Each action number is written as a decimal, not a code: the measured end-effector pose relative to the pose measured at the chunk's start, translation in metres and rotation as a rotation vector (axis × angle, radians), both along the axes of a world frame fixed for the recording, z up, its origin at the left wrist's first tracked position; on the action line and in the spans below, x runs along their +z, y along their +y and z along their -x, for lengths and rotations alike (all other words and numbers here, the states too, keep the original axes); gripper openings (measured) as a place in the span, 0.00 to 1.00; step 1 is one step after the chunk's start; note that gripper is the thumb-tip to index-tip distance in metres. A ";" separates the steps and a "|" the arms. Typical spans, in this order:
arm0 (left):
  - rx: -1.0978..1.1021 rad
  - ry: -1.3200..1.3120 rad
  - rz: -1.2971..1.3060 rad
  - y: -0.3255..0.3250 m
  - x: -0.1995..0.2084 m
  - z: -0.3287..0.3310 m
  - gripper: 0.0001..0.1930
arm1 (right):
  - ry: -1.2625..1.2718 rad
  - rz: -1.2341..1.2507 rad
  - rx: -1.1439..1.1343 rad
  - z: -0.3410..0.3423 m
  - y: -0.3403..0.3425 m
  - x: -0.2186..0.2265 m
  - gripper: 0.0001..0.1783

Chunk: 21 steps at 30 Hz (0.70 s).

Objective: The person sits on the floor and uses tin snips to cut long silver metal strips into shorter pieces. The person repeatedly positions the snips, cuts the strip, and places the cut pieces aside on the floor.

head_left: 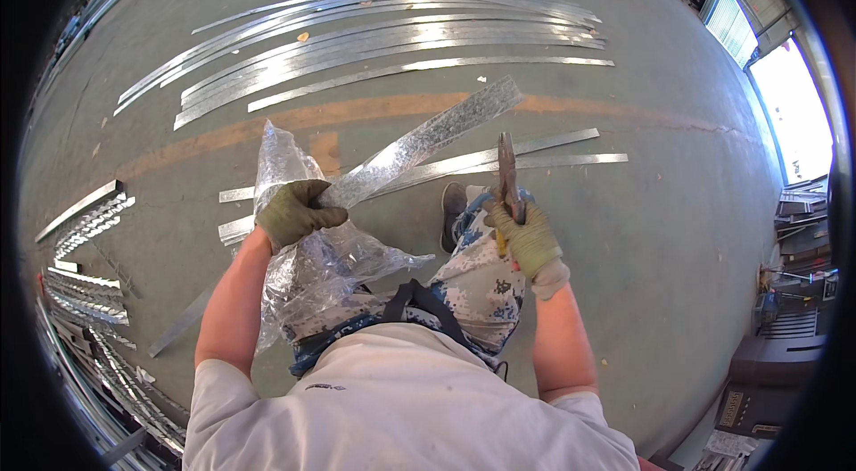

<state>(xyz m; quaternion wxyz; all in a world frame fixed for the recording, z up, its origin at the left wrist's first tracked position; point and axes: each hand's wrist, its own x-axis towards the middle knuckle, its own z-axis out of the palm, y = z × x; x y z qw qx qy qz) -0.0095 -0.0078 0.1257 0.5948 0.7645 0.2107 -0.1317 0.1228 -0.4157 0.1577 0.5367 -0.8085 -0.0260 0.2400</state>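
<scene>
From far off, I have my left hand [299,213] wrapped around one metal strip [434,132], its tip over the orange line [571,105]. My right hand [528,237] grips a plier-like tool [507,169] nearer than the line. One's up; floor strips [392,36] lie waiting past the line.

- Smooth grey-green floor [678,248], scuffed and specked with small debris
- Faded orange painted stripe [588,109] across it, arcing from nine o'clock through twelve toward two
- Tall, glaring white doorway [792,110] between two and three o'clock, daylight pouring in
- Pale blue ribbed panel [731,23] at two o'clock
- Dark brown boxy cabinet [771,373] at four o'clock
</scene>
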 end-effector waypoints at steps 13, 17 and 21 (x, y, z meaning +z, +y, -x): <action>0.036 0.007 -0.032 -0.003 -0.008 0.003 0.31 | -0.045 0.126 0.090 -0.046 -0.014 0.009 0.21; 0.076 -0.028 -0.040 -0.016 0.009 0.001 0.12 | -0.179 0.134 0.108 -0.054 -0.021 0.001 0.21; 0.073 -0.026 -0.038 -0.011 -0.001 0.003 0.14 | -0.231 0.188 0.128 -0.062 -0.026 0.001 0.22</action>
